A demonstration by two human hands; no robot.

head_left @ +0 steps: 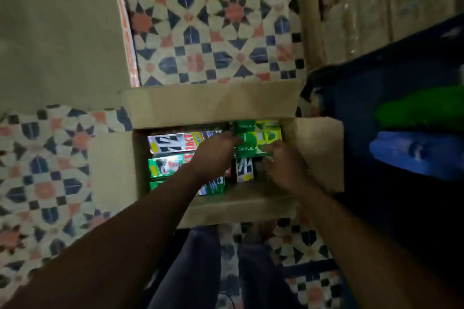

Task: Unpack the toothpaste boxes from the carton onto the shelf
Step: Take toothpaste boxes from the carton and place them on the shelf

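Observation:
An open brown carton [208, 104] stands on the patterned floor with its flaps folded outward. Inside lie several toothpaste boxes: white, yellow and green ones [175, 144] on the left, green and yellow ones [258, 137] at the far right. Both my hands reach into the carton. My left hand [216, 155] has its fingers on the left end of a green box. My right hand [283, 165] has its fingers on the same box's right end. Whether either hand grips the box is unclear in the blur. A dark blue shelf [391, 70] stands to the right.
On the shelf lie a green pack [424, 108] and a blue pack [416, 150]. A large closed carton [60, 40] sits at the left, wrapped cartons [371, 5] at the back right. My legs [200, 271] stand just below the open carton on the tiled floor [216, 27].

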